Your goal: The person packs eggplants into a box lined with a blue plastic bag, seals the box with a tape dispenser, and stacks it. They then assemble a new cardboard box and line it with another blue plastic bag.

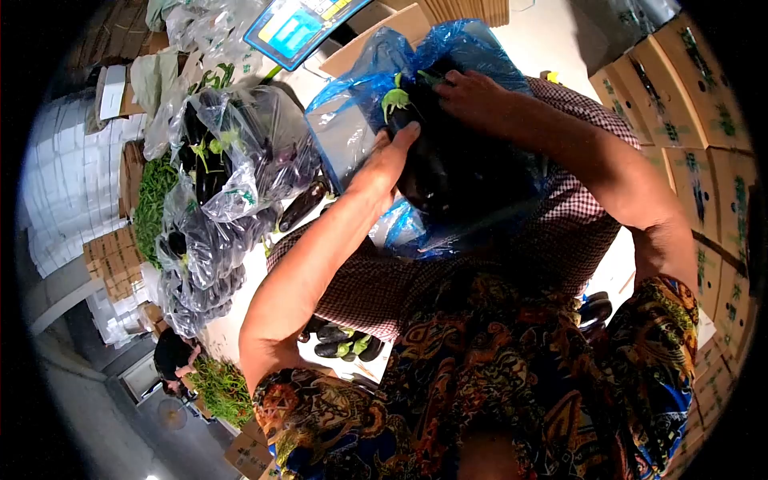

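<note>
A blue-tinted plastic bag [500, 60] lies open in front of me, with dark eggplants [428, 180] in it. My left hand [388, 162] is at the bag's left side, its thumb and fingers closed on an eggplant just below its green cap [395, 102]. On the right, my right hand [474, 94] reaches over the upper part of the bag with curled fingers beside the dark eggplants. What its fingertips hold, if anything, is hidden in shadow.
Clear bags of eggplants [212, 160] and green peppers [156, 204] lie at left. A scale display [296, 32] stands at the top. Cardboard boxes [688, 96] are stacked at right. Another person [170, 352] is at lower left, beside more peppers [224, 390].
</note>
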Tool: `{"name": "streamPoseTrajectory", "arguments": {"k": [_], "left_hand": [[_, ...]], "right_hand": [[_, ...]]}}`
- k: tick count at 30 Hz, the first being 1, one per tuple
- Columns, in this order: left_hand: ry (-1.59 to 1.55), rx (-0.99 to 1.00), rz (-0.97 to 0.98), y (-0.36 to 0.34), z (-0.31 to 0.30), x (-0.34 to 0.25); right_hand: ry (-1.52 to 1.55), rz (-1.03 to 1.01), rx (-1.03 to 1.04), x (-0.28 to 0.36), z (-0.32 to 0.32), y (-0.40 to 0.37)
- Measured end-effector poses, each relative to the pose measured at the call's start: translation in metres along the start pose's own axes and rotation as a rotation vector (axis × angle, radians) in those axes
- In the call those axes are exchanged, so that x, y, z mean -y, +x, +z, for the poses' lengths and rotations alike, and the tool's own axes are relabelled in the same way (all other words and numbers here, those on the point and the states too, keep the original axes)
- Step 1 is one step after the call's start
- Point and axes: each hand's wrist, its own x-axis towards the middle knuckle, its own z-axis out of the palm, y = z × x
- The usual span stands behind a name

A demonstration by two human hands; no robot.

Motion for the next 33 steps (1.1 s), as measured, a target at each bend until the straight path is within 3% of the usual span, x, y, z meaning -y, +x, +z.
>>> {"name": "streamPoseTrajectory", "arguments": {"k": [2, 3, 5, 10, 13, 16, 19, 23, 26, 28, 31, 33], "left_hand": [[0.157, -0.186, 0.042, 0.021, 0.009, 0.011], [0.401, -0.142, 0.185, 0.052, -0.002, 0.040], [0.602, -0.227, 0.262, 0.044, 0.018, 0.058], [0.709, -0.270, 0.391, 0.023, 0.026, 0.047], [0.715, -0.287, 0.372, 0.025, 0.030, 0.045], [1.091, -0.526, 1.075, 0.025, 0.038, 0.043], [1.171, -0.330, 0.735, 0.041, 0.032, 0.058], [1.165, -0.349, 0.766, 0.045, 0.034, 0.059], [1.161, -0.224, 0.876, 0.055, 0.019, 0.057], [1.099, -0.236, 1.000, 0.013, 0.013, 0.027], [1.114, 0.064, 0.915, -0.011, -0.004, -0.004], [1.088, 0.088, 0.982, -0.015, -0.015, -0.006]], "right_hand": [[0.009, 0.009, 0.039, 0.002, -0.003, 0.003], [0.012, 0.015, 0.061, 0.002, -0.004, 0.004], [0.030, -0.028, 0.018, 0.001, -0.006, -0.001], [0.007, -0.038, -0.024, 0.009, -0.004, -0.003], [0.032, -0.014, 0.001, 0.006, 0.001, 0.001], [0.042, -0.019, 0.021, 0.004, -0.005, 0.002], [0.037, -0.035, -0.041, 0.008, -0.006, -0.005], [0.041, -0.017, -0.132, 0.007, 0.006, -0.009], [0.067, 0.003, -0.206, 0.005, 0.008, -0.010], [0.084, -0.028, -0.271, 0.004, 0.004, -0.016], [0.184, 0.018, -0.348, 0.005, -0.022, -0.029], [0.288, 0.070, -0.303, 0.006, -0.047, -0.036]]}}
